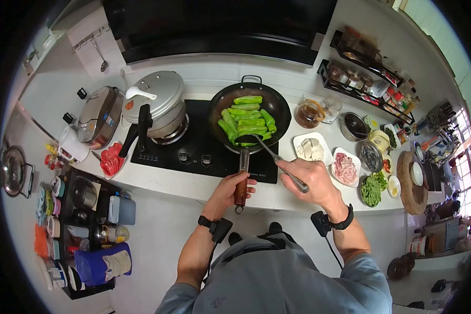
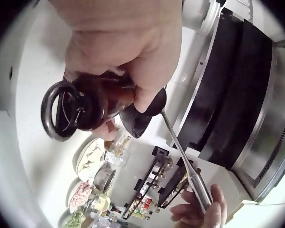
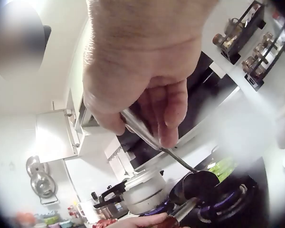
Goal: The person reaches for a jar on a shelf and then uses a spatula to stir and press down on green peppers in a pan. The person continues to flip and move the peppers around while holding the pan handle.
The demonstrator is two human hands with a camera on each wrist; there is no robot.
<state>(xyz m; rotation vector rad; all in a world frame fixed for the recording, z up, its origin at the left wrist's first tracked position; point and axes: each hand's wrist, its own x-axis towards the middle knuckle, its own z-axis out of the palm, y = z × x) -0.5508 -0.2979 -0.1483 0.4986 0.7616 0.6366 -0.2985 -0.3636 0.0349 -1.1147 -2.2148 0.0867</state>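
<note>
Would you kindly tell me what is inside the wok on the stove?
Inside the wok lie many green peppers, with the head of a metal utensil at the near side. The wok's bottom beneath the peppers is covered, so anything there cannot be seen.

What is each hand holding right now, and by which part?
The left hand grips the wok by its wooden handle. The right hand holds a long-handled utensil by its metal grip.
</note>
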